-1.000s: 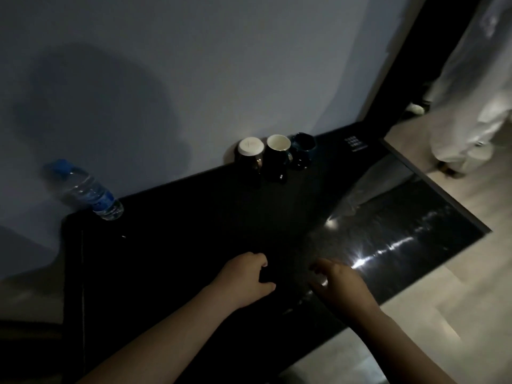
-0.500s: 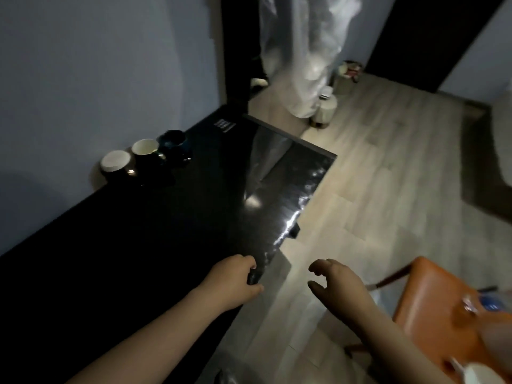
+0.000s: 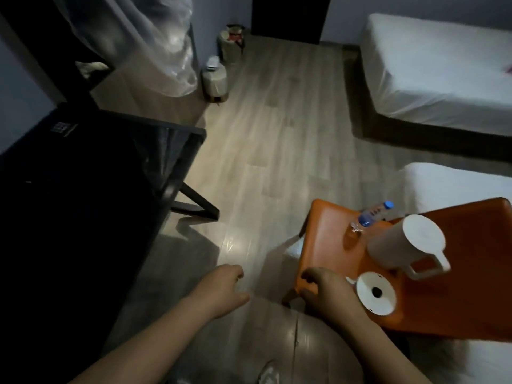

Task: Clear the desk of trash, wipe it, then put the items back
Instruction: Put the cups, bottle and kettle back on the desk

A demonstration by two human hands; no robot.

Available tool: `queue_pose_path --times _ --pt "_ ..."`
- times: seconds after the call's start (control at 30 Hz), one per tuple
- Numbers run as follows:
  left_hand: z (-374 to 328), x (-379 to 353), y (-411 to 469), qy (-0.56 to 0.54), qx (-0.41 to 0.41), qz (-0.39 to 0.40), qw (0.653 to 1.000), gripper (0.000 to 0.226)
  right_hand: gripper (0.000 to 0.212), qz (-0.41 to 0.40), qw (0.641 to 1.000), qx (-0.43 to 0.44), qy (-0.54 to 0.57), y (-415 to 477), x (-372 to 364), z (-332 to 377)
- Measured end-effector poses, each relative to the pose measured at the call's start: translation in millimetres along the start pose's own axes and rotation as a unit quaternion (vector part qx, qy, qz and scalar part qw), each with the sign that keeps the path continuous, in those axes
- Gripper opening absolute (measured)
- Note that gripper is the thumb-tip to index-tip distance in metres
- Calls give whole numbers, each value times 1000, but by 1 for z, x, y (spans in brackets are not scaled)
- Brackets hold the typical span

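Observation:
An orange chair (image 3: 329, 239) stands at the lower right and carries a white kettle (image 3: 404, 245), its round white base (image 3: 375, 293) and a water bottle (image 3: 371, 214) with a blue cap lying on its side. My right hand (image 3: 327, 289) hovers over the chair's front left corner, just left of the kettle base, fingers loosely curled and holding nothing. My left hand (image 3: 221, 289) hangs over the floor, loosely curled and empty. The black desk (image 3: 91, 173) fills the left side, dark and glossy.
Wooden floor runs between desk and chair. Two white beds (image 3: 432, 67) sit at the right. A wicker trash bin (image 3: 231, 42), a small white appliance (image 3: 214, 79) and a clear plastic sheet (image 3: 155, 48) are at the back.
My view has swung right, from the desk with its mugs and bottle to the orange chair. Both hands left the desktop and now hover over the floor and the chair's corner.

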State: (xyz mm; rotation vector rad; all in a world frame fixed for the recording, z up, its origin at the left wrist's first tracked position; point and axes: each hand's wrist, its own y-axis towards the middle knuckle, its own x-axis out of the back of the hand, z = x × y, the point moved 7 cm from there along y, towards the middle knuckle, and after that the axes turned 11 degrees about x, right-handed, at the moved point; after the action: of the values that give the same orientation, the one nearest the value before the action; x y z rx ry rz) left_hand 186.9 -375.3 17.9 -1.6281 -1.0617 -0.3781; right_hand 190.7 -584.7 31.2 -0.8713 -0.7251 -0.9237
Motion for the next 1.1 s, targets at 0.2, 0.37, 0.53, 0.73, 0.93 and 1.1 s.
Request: queue_pose_path --times 0.2,0.37,0.53,0.73,0.93,1.1 --pt "-84 -45 24 48 -22 37 998 50 31 -24 997 -67 36 -35 17 -97" --pt "-125 -67 41 98 -44 60 992 51 26 -48 990 -112 65 -56 21 -148" --pt "-152 -81 66 151 -71 81 983 45 28 -66 978 -164 112 -63 17 -183" --pt "-184 -82 107 178 -104 95 974 45 30 -80 966 -212 125 -52 18 -215" --pt "-225 -77 156 183 -152 122 964 45 33 -100 938 -287 168 -34 13 -250" --pt "-256 -87 193 200 -185 138 952 37 35 -129 905 -345 214 -30 1 -288"
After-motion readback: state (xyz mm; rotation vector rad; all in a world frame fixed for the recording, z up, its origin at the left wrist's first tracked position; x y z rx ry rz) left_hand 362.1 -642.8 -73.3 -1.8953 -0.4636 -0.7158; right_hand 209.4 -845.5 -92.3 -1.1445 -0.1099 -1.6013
